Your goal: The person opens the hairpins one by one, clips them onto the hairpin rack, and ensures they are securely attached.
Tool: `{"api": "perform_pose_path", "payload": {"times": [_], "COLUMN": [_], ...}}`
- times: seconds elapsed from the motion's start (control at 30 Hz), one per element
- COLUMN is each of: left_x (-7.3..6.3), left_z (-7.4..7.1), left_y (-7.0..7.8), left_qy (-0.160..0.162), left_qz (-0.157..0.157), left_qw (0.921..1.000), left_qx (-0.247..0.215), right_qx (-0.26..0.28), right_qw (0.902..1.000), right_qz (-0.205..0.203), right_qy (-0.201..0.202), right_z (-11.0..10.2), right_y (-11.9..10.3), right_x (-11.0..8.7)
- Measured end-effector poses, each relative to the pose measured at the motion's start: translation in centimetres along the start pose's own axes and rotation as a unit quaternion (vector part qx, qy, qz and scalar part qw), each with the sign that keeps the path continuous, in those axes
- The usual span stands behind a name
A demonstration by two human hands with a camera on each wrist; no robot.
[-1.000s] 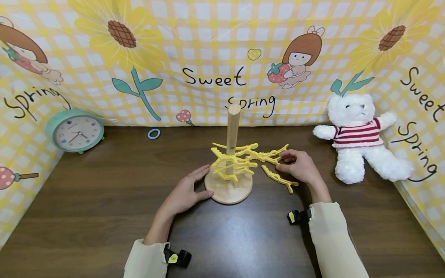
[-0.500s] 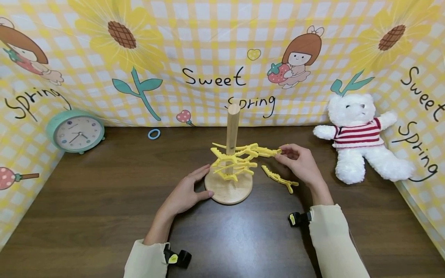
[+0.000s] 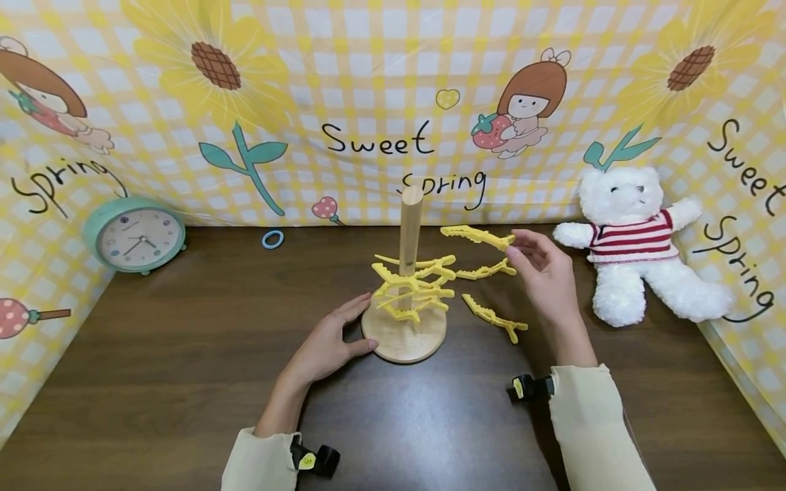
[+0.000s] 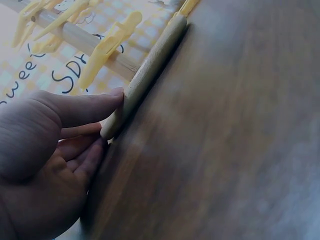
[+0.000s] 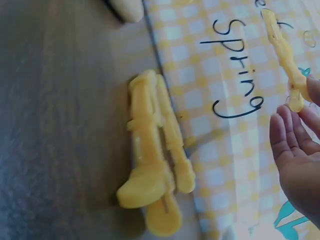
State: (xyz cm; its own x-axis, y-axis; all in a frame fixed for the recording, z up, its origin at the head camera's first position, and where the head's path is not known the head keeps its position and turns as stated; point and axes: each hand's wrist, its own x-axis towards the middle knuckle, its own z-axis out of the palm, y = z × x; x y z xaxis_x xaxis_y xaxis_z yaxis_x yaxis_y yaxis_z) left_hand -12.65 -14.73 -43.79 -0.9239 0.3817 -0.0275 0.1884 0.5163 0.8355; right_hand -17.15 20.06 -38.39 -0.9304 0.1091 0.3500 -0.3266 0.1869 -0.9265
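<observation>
A wooden stand has a round base (image 3: 402,346) and an upright post (image 3: 410,228). Several yellow hair clips (image 3: 443,261) are clamped around the lower post, pointing various ways. My left hand (image 3: 325,346) grips the base's left edge, thumb on its upper face (image 4: 75,110). To the right of the post, my right hand (image 3: 548,279) pinches one yellow alligator hair clip (image 3: 475,235) by its handle end, raised above the table (image 5: 286,55). Below it lie two more clips, one farther back (image 3: 489,271) and one nearer (image 3: 491,316).
A white teddy bear (image 3: 632,239) in a striped shirt sits at the right back. At the left back stands a green alarm clock (image 3: 138,239), with a small blue ring (image 3: 273,239) between it and the post. A checked cloth (image 3: 368,88) hangs behind the dark wooden table (image 3: 184,368).
My right hand has picked up one clip from beside the stand and lifted it up and back, parting it from the clip near it. The left hand has stayed on the base.
</observation>
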Motion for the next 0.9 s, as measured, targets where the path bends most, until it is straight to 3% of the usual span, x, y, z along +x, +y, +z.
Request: {"api": "perform_pose_path", "payload": {"times": [0.37, 0.67, 0.9], "left_x": [-0.1, 0.0, -0.1], "left_z": [0.1, 0.1, 0.0], "left_y": [-0.1, 0.0, 0.0], "left_qy": [0.005, 0.005, 0.006], "left_qz": [-0.002, -0.011, -0.008], "left_qw": [1.0, 0.9999, 0.9999], "left_qx": [-0.004, -0.004, -0.006], "right_qx": [0.027, 0.013, 0.041], "right_qw": [0.9967, 0.9941, 0.9906], "right_qz": [-0.076, -0.107, -0.131], "right_qy": [-0.013, -0.015, -0.004], "right_z": [0.1, 0.7, 1.0], "right_y": [-1.3, -1.8, -2.2], "right_x": [-0.2, -0.4, -0.7]}}
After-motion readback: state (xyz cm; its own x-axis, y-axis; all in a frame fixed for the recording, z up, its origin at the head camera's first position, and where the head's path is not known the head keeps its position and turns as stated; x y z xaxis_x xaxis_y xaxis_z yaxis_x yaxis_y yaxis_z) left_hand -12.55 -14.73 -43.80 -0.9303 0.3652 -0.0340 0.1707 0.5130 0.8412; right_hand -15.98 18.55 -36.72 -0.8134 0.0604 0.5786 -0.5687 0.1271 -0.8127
